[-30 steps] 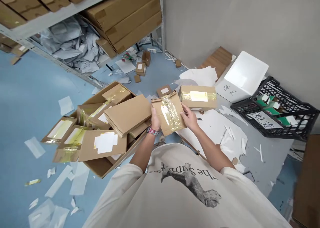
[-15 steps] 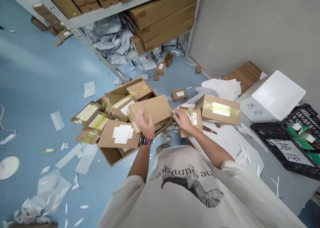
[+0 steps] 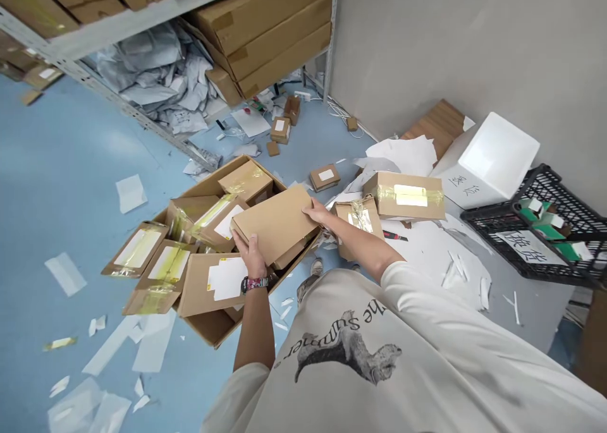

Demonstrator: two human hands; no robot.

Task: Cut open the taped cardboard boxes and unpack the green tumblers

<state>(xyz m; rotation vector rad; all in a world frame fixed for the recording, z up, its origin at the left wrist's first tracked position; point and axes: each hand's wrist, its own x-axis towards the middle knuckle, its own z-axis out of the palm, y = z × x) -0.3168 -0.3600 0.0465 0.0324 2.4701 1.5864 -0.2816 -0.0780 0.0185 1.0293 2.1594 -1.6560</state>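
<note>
A plain brown cardboard box [image 3: 275,221] is held between my two hands above a large open carton [image 3: 208,333]. My left hand [image 3: 251,256] grips its near left corner, fingers along the side. At its right end my right hand [image 3: 317,212] is closed on the edge. Under and beside it, the carton is packed with several taped boxes [image 3: 215,221]. A box with a white label [image 3: 213,284] lies tilted on the near side, close to my left wrist. The undersides of the held box and my fingertips are partly hidden.
To the right, a table [image 3: 521,319] bears two taped boxes [image 3: 410,196], a red-and-black utility knife [image 3: 394,236], a white foam box [image 3: 493,161] and a black crate [image 3: 521,268]. Shelving [image 3: 114,25] stands behind. Paper scraps [image 3: 154,341] litter the blue floor.
My left hand has moved from over the box's top to its near left corner. My right hand now grips the right end. The view has shifted, so the surroundings appear displaced.
</note>
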